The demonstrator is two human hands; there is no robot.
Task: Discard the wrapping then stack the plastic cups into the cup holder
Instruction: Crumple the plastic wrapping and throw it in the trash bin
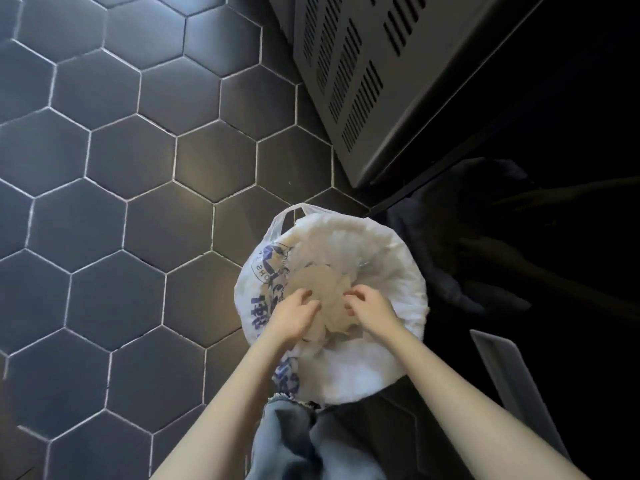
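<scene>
I see both hands over a round bin lined with a white plastic bag (398, 271) printed in blue, standing on dark hexagonal floor tiles (121, 150). My left hand (294, 315) and right hand (372, 308) hang with fingers loosely curled around a crumpled, translucent wrapping (320, 284) lying inside the bag; I cannot tell whether either one actually pinches it.

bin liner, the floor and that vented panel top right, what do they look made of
Bin liner: thin white plastic, a carrier bag by its looped handle and blue print, crinkled and slightly see-through.
Floor: dark hexagonal tiles, likely ceramic or stone, with a matte to satin sheen and pale grout lines.
Vented panel: probably painted sheet metal, grey and smooth, with rows of punched slots.
</scene>
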